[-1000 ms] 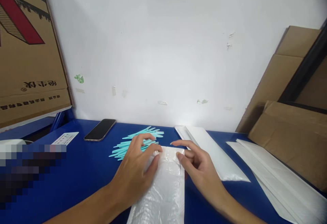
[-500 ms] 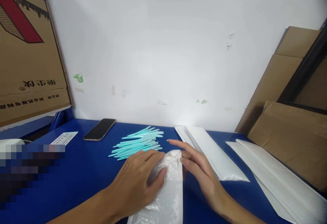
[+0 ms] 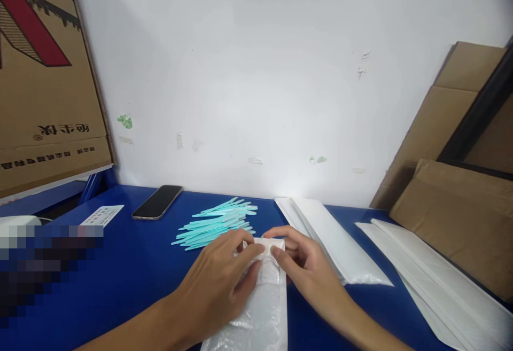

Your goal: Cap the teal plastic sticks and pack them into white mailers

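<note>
Between my two hands lies a whitish, half-clear plastic packet (image 3: 266, 297) with a wrinkled surface. Its top edge faces the wall, and its lower end runs out of view. My left hand (image 3: 224, 271) is closed on the packet's upper left side, thumb and fingers near the top edge. At the top right corner, my right hand (image 3: 302, 263) pinches the edge with its thumb on top and its fingers curled behind. Just beyond my left hand, a loose pile of thin turquoise strips (image 3: 216, 225) rests on the blue table (image 3: 120, 287).
White padded packets (image 3: 332, 239) lie behind my right hand, with more white packets (image 3: 433, 281) at far right. A phone (image 3: 158, 201) and a printed card (image 3: 102, 215) lie at left. Cardboard (image 3: 460, 212) leans at right; a large carton (image 3: 48, 89) stands left.
My right hand's fingers have curled in and moved left onto the packet's top edge. The left thumb and fingers have shifted towards that edge, which now looks flatter and straighter.
</note>
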{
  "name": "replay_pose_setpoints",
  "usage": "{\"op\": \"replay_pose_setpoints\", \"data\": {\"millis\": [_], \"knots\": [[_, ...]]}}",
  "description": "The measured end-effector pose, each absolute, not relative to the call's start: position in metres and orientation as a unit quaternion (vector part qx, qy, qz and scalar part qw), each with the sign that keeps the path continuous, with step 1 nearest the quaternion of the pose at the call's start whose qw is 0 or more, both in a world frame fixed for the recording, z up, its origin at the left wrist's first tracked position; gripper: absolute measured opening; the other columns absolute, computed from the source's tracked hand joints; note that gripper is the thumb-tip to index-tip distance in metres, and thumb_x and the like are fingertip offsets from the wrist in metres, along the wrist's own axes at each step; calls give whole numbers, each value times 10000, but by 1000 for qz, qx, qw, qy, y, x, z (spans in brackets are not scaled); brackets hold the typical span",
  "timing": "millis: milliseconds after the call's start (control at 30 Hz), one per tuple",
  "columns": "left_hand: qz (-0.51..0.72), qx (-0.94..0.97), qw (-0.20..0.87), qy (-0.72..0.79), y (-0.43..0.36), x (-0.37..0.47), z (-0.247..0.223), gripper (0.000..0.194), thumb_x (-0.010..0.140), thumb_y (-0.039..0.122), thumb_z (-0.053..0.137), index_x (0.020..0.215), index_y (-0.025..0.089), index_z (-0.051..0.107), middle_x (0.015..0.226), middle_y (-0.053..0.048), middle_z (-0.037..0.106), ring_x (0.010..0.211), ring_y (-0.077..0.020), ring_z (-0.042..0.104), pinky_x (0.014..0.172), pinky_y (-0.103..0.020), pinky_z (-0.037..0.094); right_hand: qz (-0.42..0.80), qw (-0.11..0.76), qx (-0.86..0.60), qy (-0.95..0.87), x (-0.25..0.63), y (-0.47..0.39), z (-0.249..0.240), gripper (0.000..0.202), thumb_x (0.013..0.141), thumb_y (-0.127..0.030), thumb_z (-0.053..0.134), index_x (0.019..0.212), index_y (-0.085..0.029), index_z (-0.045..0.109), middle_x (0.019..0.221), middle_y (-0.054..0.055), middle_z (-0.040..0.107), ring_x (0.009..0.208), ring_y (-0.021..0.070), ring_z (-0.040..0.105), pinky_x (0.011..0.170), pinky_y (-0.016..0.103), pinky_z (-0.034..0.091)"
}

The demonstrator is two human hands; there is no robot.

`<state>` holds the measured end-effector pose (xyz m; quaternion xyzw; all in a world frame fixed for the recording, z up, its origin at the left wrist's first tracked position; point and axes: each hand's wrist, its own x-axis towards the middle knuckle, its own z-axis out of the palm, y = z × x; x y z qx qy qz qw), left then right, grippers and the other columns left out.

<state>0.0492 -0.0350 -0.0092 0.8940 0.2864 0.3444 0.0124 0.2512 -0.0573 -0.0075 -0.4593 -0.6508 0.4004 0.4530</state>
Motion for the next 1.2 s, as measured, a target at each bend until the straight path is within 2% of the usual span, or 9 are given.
{"op": "replay_pose_setpoints", "data": {"millis": [167, 367, 567, 667, 767, 867, 1067, 1133, 1200], "knots": [[299, 889, 146, 315, -44, 49, 2, 227, 985, 245, 447, 1203, 244, 509, 1060, -57, 556, 924, -213, 575, 782, -363, 477, 395, 466, -451, -651, 253, -60, -4, 313, 999, -438, 520, 1220, -250, 638, 639, -50, 455, 591, 147, 488, 569, 274, 402], [309, 843, 266, 352, -51, 49, 10, 257, 1008, 462, 396, 969, 225, 490, 922, -24, 540, 820, -202, 494, 732, -348, 416, 428, 462, -396, -668, 259, -65, -3, 470, 1053, -480, 316, 1447, -314, 510, 796, 11, 659, 688, 202, 610, 632, 335, 485], [264, 833, 300, 383, -45, 49, 9, 394, 971, 577, 449, 805, 220, 415, 800, 12, 490, 726, -174, 429, 661, -311, 352, 361, 413, -429, -718, 256, -67, -5, 430, 1060, -415, 378, 1473, -345, 474, 691, -34, 601, 621, 164, 581, 624, 304, 457], [274, 826, 298, 392, -44, 50, 5, 466, 916, 632, 519, 741, 218, 397, 748, 21, 478, 704, -169, 413, 645, -303, 332, 349, 416, -402, -737, 252, -65, -7, 419, 1034, -370, 474, 1451, -337, 467, 779, -27, 658, 655, 153, 603, 616, 282, 452], [282, 818, 297, 404, -47, 52, 0, 478, 874, 618, 589, 698, 211, 408, 718, 21, 496, 689, -164, 429, 632, -297, 323, 340, 432, -389, -739, 248, -65, -10, 384, 987, -297, 561, 1365, -347, 519, 944, -17, 696, 674, 127, 633, 619, 257, 467], [278, 808, 324, 406, -49, 54, 0, 420, 914, 545, 547, 690, 201, 456, 706, 15, 506, 677, -160, 450, 614, -289, 322, 318, 426, -397, -749, 245, -65, -13, 327, 969, -268, 576, 1285, -351, 569, 925, -29, 684, 649, 112, 623, 584, 234, 459], [323, 724, 475, 382, -48, 54, 4, 384, 914, 463, 423, 635, 205, 478, 628, 22, 437, 616, -166, 475, 591, -289, 380, 283, 417, -472, -723, 246, -64, -13, 341, 926, -407, 667, 1252, -356, 585, 1054, -12, 622, 668, 112, 593, 588, 245, 480], [355, 656, 524, 411, -48, 51, 6, 324, 876, 446, 463, 696, 201, 576, 701, -3, 550, 711, -204, 560, 654, -307, 454, 280, 406, -486, -722, 247, -64, -11, 393, 945, -458, 633, 1320, -379, 545, 1180, 4, 596, 748, 128, 612, 650, 267, 506], [413, 588, 536, 442, -46, 46, 10, 287, 851, 446, 527, 838, 203, 678, 919, -33, 673, 925, -247, 607, 799, -329, 492, 307, 385, -475, -729, 247, -65, -8, 376, 986, -495, 552, 1342, -372, 545, 1234, 20, 582, 853, 158, 624, 688, 281, 522]]}}
